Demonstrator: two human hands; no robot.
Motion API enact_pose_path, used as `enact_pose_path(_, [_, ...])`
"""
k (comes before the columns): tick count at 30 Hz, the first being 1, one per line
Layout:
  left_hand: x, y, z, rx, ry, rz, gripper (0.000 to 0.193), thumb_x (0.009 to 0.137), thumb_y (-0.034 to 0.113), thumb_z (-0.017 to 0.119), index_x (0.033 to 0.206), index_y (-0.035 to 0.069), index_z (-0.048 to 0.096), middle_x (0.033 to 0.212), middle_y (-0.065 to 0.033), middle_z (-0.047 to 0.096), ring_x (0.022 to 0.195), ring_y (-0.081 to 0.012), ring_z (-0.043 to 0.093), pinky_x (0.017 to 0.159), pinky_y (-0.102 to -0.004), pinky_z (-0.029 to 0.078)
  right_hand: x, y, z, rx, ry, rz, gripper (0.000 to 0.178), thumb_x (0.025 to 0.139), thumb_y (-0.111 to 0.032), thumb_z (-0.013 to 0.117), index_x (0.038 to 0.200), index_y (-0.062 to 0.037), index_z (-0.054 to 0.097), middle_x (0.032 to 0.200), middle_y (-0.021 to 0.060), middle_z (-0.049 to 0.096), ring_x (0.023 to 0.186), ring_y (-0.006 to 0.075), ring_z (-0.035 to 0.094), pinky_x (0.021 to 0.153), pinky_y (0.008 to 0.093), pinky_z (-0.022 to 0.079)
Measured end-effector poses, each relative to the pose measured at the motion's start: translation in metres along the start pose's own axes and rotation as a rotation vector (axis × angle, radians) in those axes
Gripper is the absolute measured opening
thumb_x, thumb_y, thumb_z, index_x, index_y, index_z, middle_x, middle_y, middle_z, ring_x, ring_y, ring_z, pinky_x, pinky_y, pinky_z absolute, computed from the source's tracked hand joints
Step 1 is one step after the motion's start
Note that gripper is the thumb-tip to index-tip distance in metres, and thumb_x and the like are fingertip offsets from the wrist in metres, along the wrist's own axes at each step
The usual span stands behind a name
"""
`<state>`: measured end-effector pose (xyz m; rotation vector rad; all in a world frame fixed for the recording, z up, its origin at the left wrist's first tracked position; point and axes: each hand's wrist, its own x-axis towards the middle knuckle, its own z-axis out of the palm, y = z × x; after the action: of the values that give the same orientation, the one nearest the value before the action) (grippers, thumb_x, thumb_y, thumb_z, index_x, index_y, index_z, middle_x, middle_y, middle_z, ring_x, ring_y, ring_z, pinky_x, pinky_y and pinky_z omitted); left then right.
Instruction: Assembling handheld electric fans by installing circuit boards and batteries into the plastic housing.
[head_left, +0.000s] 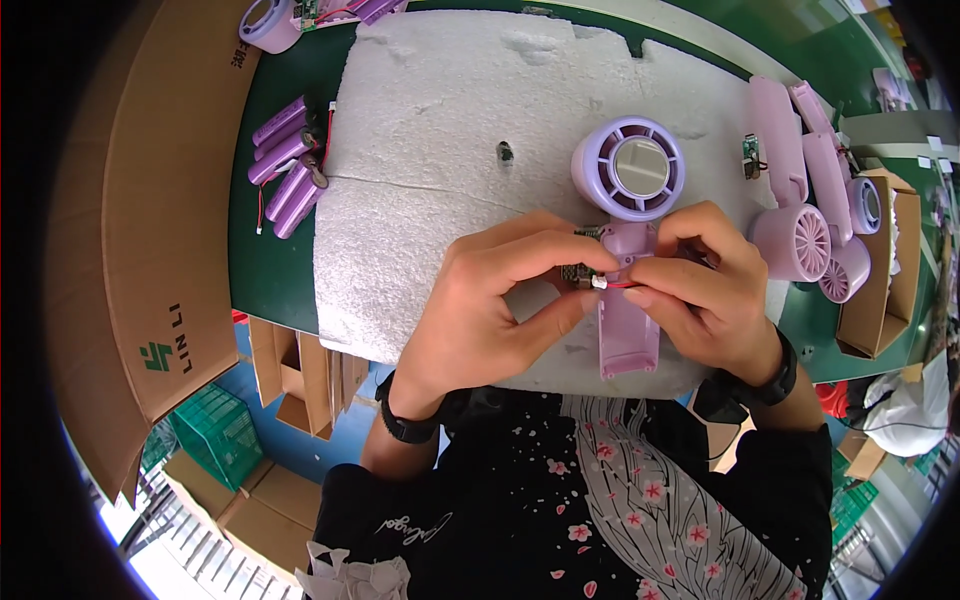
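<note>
A lilac handheld fan with a round head [628,170] lies on the white foam slab, its pink handle shell [628,345] open and pointing toward me. Over that handle, my left hand [475,300] pinches a small green circuit board [577,272] between thumb and fingertips. My right hand [715,285] is closed on a thin red wire [622,285], thumb against index finger. A small white plug [599,283] at the wire's end sits against the board's edge; whether it is fully seated I cannot tell. Fingers hide part of the board and wire.
Purple battery cells [290,165] with wires lie left of the foam slab [430,150]. At the right are pink fan shells [790,240] and a small cardboard box [880,270]. A tall cardboard box [160,220] borders the green table on the left.
</note>
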<state>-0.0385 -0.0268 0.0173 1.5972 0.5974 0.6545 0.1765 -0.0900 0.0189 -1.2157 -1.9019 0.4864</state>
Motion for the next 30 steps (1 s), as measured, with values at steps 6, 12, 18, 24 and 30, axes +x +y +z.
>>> enact_pose_path(6, [-0.002,-0.002,0.002,0.175,0.047,0.105,0.018,0.078,-0.006,0.077,0.094,-0.001,0.071,0.091,-0.0124,0.068,0.081,-0.0173,0.065,0.068,-0.0262,0.051,-0.001,-0.003,-0.001,0.041,-0.096,0.061,0.018,0.072,-0.006,0.081,0.088,-0.0044,0.072,0.088,0.0072,0.053,0.062,0.0154,0.052,0.052,0.0273,0.041])
enact_pose_path(12, [-0.003,0.002,0.007,0.142,0.134,0.0,0.013,0.078,-0.003,0.079,0.087,-0.001,0.07,0.086,-0.0111,0.068,0.075,-0.0144,0.065,0.063,-0.0246,0.051,-0.003,-0.007,0.0,-0.115,0.016,-0.007,0.019,0.071,-0.001,0.08,0.088,-0.0036,0.073,0.088,0.0094,0.054,0.064,0.0173,0.054,0.054,0.0278,0.041])
enact_pose_path(18, [-0.005,-0.001,0.003,0.135,0.073,-0.066,0.018,0.078,-0.009,0.076,0.094,-0.002,0.07,0.092,-0.0118,0.068,0.082,-0.0142,0.066,0.068,-0.0246,0.054,-0.003,-0.01,0.003,0.021,-0.033,0.147,0.019,0.073,0.001,0.08,0.09,-0.0034,0.075,0.088,0.0076,0.055,0.066,0.0156,0.053,0.055,0.0273,0.04])
enact_pose_path(24, [-0.002,0.002,-0.003,-0.079,0.045,-0.074,0.035,0.077,-0.017,0.071,0.109,-0.004,0.068,0.104,-0.0136,0.066,0.097,-0.0196,0.067,0.084,-0.0296,0.059,-0.001,-0.004,-0.003,0.229,-0.115,0.261,0.016,0.075,0.002,0.079,0.09,-0.0033,0.076,0.088,0.0048,0.054,0.069,0.0132,0.051,0.056,0.0268,0.038])
enact_pose_path(30, [-0.004,0.0,-0.002,-0.088,0.032,-0.068,0.036,0.078,-0.017,0.071,0.11,-0.004,0.067,0.107,-0.0149,0.066,0.101,-0.0213,0.067,0.087,-0.0315,0.059,0.001,-0.008,-0.002,0.187,-0.102,0.267,0.016,0.075,0.002,0.078,0.09,-0.0029,0.075,0.088,0.0051,0.054,0.068,0.0132,0.051,0.056,0.0269,0.038])
